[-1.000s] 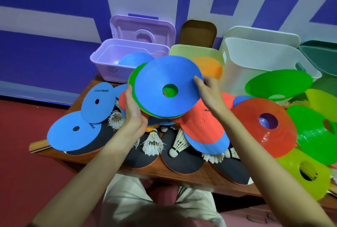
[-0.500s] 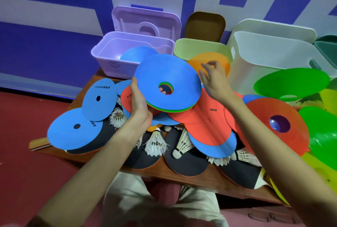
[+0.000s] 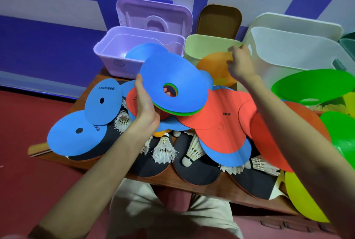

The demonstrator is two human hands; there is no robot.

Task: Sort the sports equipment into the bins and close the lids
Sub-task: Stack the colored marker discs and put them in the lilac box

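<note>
Right hand (image 3: pixel 240 64) fingers pinching orange plastic cone disc (image 3: pixel 215 66), at 9 o'clock of them; left hand (image 3: pixel 146 104) gripping blue-topped disc stack (image 3: pixel 172 83).

My left hand (image 3: pixel 144 104) holds a stack of disc cones (image 3: pixel 172 87) by its edge, blue on top (green edges peek out beneath). My right hand (image 3: pixel 240 62) pinches the orange cone (image 3: pixel 215 66) leaning at the pale green bin (image 3: pixel 207 45). Shuttlecocks (image 3: pixel 163 148) and paddles (image 3: pixel 194 169) lie on the wooden table (image 3: pixel 192 188) below.
</note>
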